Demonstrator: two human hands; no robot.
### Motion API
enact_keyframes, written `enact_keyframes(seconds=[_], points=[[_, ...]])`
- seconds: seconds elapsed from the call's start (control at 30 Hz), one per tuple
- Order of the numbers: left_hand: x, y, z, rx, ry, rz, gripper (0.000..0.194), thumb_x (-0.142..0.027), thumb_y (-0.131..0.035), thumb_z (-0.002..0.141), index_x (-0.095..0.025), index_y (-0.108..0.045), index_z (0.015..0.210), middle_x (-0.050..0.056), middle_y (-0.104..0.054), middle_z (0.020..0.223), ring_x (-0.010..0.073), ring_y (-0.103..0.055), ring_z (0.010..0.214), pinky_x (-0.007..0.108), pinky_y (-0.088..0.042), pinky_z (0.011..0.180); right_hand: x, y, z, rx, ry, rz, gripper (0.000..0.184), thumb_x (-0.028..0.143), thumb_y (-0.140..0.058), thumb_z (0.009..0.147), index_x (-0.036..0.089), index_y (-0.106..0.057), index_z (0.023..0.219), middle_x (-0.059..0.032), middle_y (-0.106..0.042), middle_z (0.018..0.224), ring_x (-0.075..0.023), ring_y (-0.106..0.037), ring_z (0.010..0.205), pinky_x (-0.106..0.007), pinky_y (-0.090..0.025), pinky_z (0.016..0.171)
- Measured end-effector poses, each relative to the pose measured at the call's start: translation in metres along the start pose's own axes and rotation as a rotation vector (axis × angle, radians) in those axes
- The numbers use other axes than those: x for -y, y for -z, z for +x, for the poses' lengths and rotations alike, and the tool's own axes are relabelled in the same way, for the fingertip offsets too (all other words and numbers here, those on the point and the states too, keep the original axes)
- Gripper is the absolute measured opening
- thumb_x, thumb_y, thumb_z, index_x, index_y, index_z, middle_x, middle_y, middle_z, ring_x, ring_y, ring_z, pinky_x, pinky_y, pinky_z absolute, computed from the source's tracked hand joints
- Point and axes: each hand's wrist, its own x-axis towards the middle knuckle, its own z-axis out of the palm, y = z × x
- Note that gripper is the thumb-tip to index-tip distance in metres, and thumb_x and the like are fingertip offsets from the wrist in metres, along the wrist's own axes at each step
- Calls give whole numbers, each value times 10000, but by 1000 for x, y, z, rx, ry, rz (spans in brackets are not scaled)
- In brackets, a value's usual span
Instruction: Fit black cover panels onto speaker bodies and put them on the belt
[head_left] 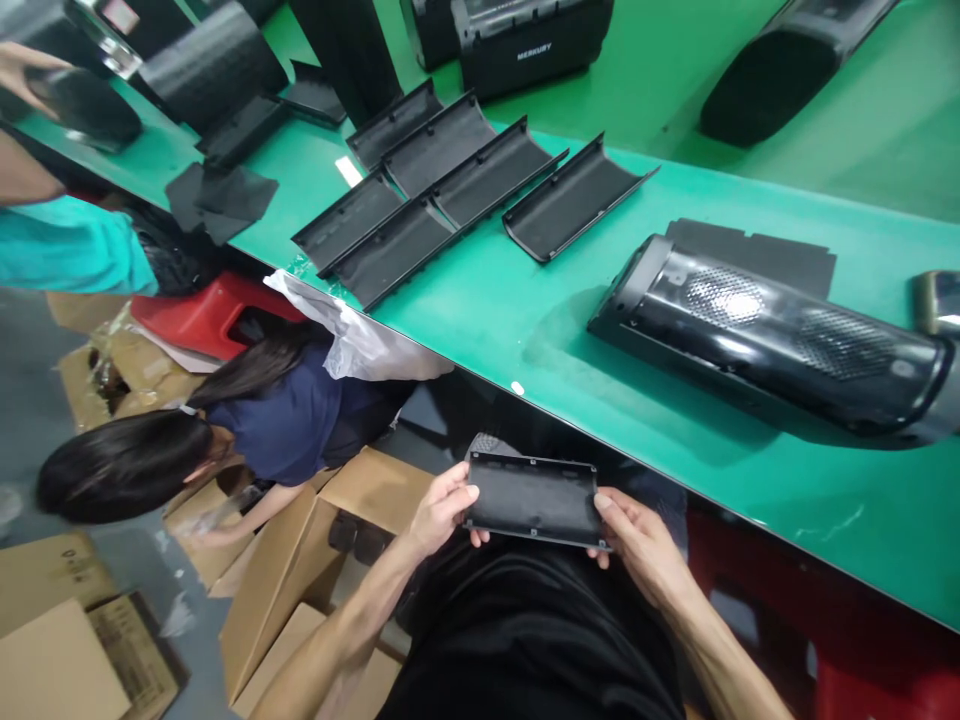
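Black panel sits above the lap, near the table, its 2 ends clamped by left hand and right hand; from my remote seat, I judge 1 slack grip could drop it.

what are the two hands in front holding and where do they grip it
A black plastic panel, held by its two short ends: left hand, right hand.

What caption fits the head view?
Left hand and right hand hold a curved black panel beside a green table bearing similar panels and a glossy black housing.
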Motion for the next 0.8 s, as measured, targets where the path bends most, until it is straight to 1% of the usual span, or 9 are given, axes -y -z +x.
enact_keyframes(seconds=[0.17,0.27,0.37,0.43,0.47,0.57,0.7,0.73,0.8], points=[[-3,-3,-2,-18,-17,-51,447,-525,-736,857,-142,-561,1006,20,-671,639,175,-666,474,215,-490,402,1,-3,1,-20,7,9,537,711,-732,825,179,-675,879,-8,-619,521,-165,-590,472,-245,-457,441],[-3,-2,-5,42,-87,-117,609,-641,-746,821,-133,-588,1118,43,-694,680,191,-681,515,238,-507,443,7,-7,-4,-44,15,63,537,719,-761,788,195,-670,859,-1,-601,517,-166,-579,458,-247,-448,422],[-2,-3,-7,115,-193,-196,929,-749,-866,597,-170,-592,1269,88,-745,868,240,-727,671,318,-582,573,15,-14,-11,-60,49,147,502,681,-782,795,200,-677,891,8,-589,528,-153,-560,444,-242,-445,411],[-2,-7,-7,138,-231,-174,1070,-716,-947,450,-204,-604,1325,111,-754,1007,298,-749,834,391,-614,712,20,-21,-14,-48,79,211,474,650,-791,805,199,-678,894,19,-565,534,-140,-538,433,-235,-436,400],[-2,-11,-6,157,-233,-134,1082,-682,-971,425,-210,-618,1332,120,-756,1045,329,-747,909,423,-614,773,23,-25,-15,-37,89,240,467,643,-793,806,198,-674,884,23,-554,538,-132,-524,426,-231,-426,391],[-5,-26,-3,161,-212,17,938,-610,-974,505,-203,-679,1297,137,-773,1038,393,-717,1055,501,-589,899,30,-42,-17,16,91,273,479,654,-782,808,196,-649,845,29,-542,546,-118,-495,405,-225,-402,377],[-4,-37,3,69,-280,39,866,-683,-930,521,-216,-729,1221,133,-787,963,429,-703,1079,581,-549,985,44,-46,-35,25,133,39,523,711,-637,897,191,-684,866,-19,-616,573,-161,-576,461,-250,-445,431],[-2,-36,5,69,-296,14,873,-715,-917,504,-222,-736,1201,128,-789,955,432,-708,1068,594,-543,995,52,-39,-43,-36,201,-74,519,704,-613,915,195,-710,896,-47,-667,629,-180,-615,510,-268,-481,466],[1,-29,9,80,-300,-47,890,-778,-884,455,-243,-752,1153,114,-793,937,435,-721,1039,608,-551,979,78,-17,-60,-262,416,-313,455,659,-622,926,226,-752,972,-82,-749,774,-216,-678,621,-307,-555,573]])
